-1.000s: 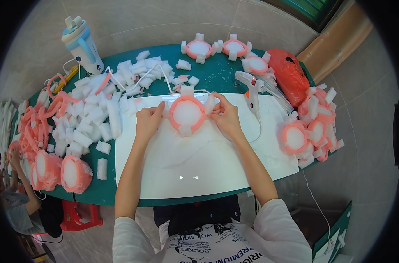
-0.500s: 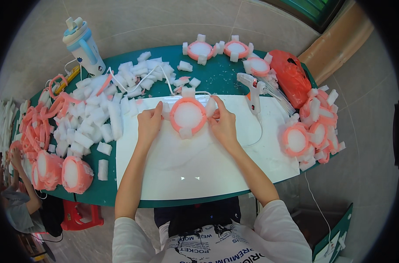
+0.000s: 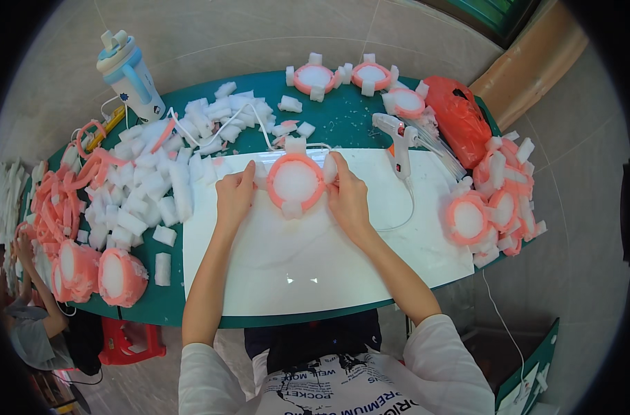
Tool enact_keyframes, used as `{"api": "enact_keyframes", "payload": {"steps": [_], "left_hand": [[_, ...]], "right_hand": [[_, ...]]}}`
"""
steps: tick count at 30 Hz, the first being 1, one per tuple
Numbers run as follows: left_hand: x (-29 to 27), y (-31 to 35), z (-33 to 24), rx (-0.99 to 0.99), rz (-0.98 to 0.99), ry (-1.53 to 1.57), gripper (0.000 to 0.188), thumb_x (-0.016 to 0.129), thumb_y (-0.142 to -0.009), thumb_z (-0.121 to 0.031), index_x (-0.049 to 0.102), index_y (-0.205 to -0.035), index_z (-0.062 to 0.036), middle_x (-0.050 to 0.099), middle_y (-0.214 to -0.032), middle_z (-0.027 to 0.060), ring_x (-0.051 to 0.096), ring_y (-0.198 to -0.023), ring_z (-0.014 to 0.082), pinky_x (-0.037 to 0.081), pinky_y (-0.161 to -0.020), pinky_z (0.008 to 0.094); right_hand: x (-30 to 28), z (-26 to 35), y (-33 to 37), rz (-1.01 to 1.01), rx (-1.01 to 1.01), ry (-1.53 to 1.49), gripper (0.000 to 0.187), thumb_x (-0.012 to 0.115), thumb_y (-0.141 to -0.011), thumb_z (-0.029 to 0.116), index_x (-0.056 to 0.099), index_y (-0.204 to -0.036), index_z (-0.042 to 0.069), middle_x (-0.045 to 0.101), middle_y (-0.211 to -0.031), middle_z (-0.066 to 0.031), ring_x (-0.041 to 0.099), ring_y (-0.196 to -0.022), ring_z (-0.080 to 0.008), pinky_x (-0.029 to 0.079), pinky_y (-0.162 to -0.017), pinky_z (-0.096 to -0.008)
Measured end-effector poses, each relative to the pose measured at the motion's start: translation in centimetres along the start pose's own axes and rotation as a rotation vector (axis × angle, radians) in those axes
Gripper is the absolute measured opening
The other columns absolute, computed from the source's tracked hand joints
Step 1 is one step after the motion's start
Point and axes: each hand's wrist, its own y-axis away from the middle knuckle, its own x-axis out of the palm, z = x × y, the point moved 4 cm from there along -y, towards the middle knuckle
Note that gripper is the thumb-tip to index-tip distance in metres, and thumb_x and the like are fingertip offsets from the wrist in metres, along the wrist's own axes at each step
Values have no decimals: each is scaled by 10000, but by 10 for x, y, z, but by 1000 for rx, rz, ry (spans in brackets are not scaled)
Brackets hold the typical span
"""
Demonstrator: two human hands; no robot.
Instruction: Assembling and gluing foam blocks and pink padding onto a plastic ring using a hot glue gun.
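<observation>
A round foam piece (image 3: 295,181) with a white middle, a pink rim and white foam blocks around its edge lies on the white board (image 3: 315,277). My left hand (image 3: 236,196) is closed at its left side, by the left block. The block on the right (image 3: 330,168) is pinched between the thumb and fingers of my right hand (image 3: 348,196). Another block sits at the top of the rim and one at the bottom. To the right of my right hand lies a white glue gun (image 3: 399,144) with its cord on the board.
Loose white foam blocks (image 3: 145,183) and pink foam strips (image 3: 56,197) cover the left side. Finished-looking round pieces (image 3: 467,220) are heaped at the right. A red plastic bag (image 3: 457,121) and a bottle (image 3: 132,79) stand farther back. Another person's arm (image 3: 42,290) shows at far left.
My right hand has shifted very slightly left against the right block. The foam piece and my left hand stay nearly in place.
</observation>
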Motion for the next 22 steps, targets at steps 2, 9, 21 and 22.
{"api": "enact_keyframes", "payload": {"steps": [2, 9, 21, 22], "left_hand": [[1, 0, -1, 2, 6, 6, 546, 486, -844, -421, 565, -578, 49, 474, -452, 78, 435, -397, 137, 359, -443, 290], [0, 2, 0, -14, -4, 14, 556, 484, -843, -431, 563, -576, 51, 477, -455, 80, 441, -398, 137, 361, -445, 289], [2, -1, 4, -26, 17, 33, 565, 507, -815, -462, 612, -659, 71, 577, -610, 109, 439, -390, 137, 369, -386, 273], [2, -1, 4, -28, 19, 34, 573, 508, -809, -477, 616, -664, 67, 580, -615, 110, 444, -393, 138, 372, -388, 278]], "right_hand": [[-1, 0, 0, 2, -17, 13, 598, 561, -693, -100, 405, -1239, 86, 603, -817, -216, 618, -740, -327, 486, -636, -358], [1, 13, 6, 25, 22, -59, 661, 499, -686, -59, 318, -1315, 32, 549, -627, -201, 555, -543, -332, 443, -543, -372], [3, 11, 8, -11, 16, -97, 670, 486, -700, -49, 285, -1333, 41, 514, -530, -170, 535, -460, -310, 430, -490, -347], [3, 12, 8, -8, 17, -97, 670, 485, -702, -48, 284, -1335, 45, 516, -531, -171, 537, -461, -310, 431, -489, -348]]}}
